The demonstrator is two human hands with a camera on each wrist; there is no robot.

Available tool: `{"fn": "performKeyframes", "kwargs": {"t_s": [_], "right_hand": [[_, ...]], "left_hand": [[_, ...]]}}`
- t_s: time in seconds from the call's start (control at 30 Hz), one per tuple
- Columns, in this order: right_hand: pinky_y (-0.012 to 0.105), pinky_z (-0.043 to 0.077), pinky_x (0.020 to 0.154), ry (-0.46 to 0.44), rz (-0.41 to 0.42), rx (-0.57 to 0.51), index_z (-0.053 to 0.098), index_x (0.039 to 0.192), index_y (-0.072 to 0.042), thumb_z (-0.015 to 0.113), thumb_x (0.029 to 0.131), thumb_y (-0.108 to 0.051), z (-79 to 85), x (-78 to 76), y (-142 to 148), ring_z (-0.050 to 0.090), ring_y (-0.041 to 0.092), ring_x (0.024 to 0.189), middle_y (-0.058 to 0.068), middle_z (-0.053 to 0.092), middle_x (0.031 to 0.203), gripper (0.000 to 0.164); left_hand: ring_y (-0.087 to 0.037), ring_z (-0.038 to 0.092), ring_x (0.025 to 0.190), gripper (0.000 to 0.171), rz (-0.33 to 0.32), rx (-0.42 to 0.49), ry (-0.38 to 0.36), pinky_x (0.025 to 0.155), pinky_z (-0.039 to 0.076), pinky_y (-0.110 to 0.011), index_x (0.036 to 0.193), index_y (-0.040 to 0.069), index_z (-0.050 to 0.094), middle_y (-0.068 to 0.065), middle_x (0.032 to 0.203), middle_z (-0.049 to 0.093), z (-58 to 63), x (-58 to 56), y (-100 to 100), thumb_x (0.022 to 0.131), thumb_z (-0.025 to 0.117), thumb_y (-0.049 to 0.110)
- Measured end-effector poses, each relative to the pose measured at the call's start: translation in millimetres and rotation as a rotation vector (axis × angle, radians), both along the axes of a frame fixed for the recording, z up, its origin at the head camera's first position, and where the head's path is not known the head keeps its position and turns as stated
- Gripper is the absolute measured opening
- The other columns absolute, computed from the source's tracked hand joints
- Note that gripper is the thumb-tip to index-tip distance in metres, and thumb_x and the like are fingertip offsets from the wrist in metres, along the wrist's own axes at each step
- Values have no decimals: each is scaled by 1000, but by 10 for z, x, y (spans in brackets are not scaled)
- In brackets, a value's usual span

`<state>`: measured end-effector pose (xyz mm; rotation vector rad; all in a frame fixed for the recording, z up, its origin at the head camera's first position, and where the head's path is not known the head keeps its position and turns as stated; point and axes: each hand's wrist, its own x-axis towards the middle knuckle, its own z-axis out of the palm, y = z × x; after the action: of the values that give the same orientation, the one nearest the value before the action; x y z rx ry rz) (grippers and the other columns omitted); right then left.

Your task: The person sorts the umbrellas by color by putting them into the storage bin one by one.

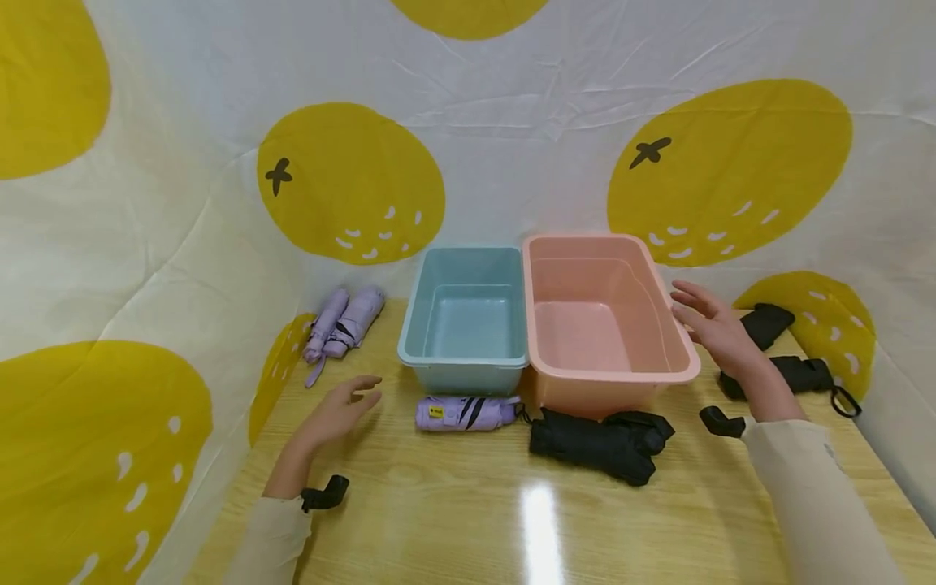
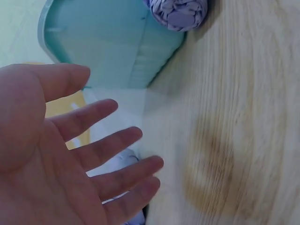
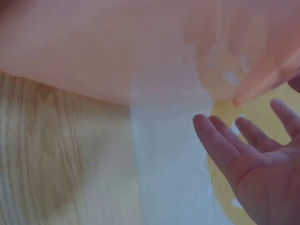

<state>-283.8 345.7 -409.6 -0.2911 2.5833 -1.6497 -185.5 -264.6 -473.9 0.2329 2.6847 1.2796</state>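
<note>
"If we take the deep, rounded-cornered pink plastic tub as our mark, what stands around it?"

"Just left of it, a smaller pale blue-green plastic tub, smooth and rectangular. Both sit on a glossy, wood-grained table."

"And the folded things?"

"Right in front of the pink tub lies a rumpled black fabric folded umbrella. Front-left of the tub is a lilac fabric folded umbrella, a neat cylinder with black stripes and a yellow tag; its end looks pleated in the left wrist view."

"Any more?"

"Well to the pink tub's left, past the blue-green one, two slim lilac umbrellas lie side by side. To its right are two more black fabric bundles, the nearer with a loop."

"What about the hands?"

"The right hand is at the pink tub's right rim, fingers apart and gently bent. Whether the fingertips touch the plastic, I can't tell."

"And the left?"

"Well left and forward of the pink tub, the left hand hovers over the table, spread wide with a bare palm."

"Behind the tub?"

"A creased white cloth printed with big yellow ovals."
</note>
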Motion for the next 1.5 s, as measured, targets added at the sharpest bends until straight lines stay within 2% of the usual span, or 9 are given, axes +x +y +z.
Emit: {"fn": "performKeyframes", "kwargs": {"t_s": [0.17,0.33,0.43,0.6,0.8,1.07,1.27,1.4,1.5], "right_hand": [[21,51,76,-63,49,-174,15,157,-15,48,103,-28,-4,-22,-116,56,5,106,30,14,154,65],[28,55,72,-128,114,-373,14,157,-16,50,102,-17,27,-20,-173,65,12,96,25,21,149,66],[31,55,71,-147,145,-446,13,157,-17,49,102,-11,24,-22,-162,67,16,93,18,31,141,67],[33,56,70,-161,152,-483,11,158,-18,49,101,-9,21,-27,-138,68,17,90,12,37,136,68],[34,56,70,-197,153,-523,10,158,-20,49,101,-7,34,-24,-147,68,20,91,10,39,133,69],[32,56,70,-200,136,-523,12,158,-21,48,101,-8,4,-34,-136,68,18,90,4,43,128,68],[32,56,71,-218,108,-521,16,157,-22,49,101,-9,-32,-34,-156,68,16,91,1,48,124,67],[31,55,72,-226,96,-541,17,157,-24,50,101,-10,-8,-28,-167,67,15,92,1,46,126,66],[30,55,71,-217,85,-544,17,157,-25,49,102,-10,12,-25,-145,67,14,90,1,45,125,66]], "left_hand": [[-40,46,124,53,-20,31,17,100,36,-55,139,-6,46,-27,135,49,-19,-78,-116,103,47,34],[-46,45,122,49,-9,32,7,97,38,-57,138,-8,45,-31,136,46,65,-152,-177,104,47,27],[-48,47,120,49,5,8,17,95,41,-56,138,-7,46,-31,136,46,145,-199,-191,103,49,28],[-45,49,118,46,55,-37,85,95,41,-55,137,-4,48,-28,133,50,246,-281,-249,103,49,26],[-44,53,113,41,134,-103,165,93,42,-56,132,-6,52,-28,130,53,271,-454,-360,101,51,21],[-46,48,112,41,195,-385,325,94,36,-58,126,-9,56,-33,122,52,250,-768,-531,93,53,14],[-46,48,115,51,187,-483,315,95,37,-58,137,-6,46,-31,128,50,200,-982,-628,93,53,17],[-45,48,118,57,189,-517,304,96,36,-59,141,-6,42,-29,133,49,189,-1159,-572,91,55,19],[-44,46,122,59,177,-503,274,97,32,-62,143,-4,41,-25,137,48,171,-1307,-498,91,54,20]]}}
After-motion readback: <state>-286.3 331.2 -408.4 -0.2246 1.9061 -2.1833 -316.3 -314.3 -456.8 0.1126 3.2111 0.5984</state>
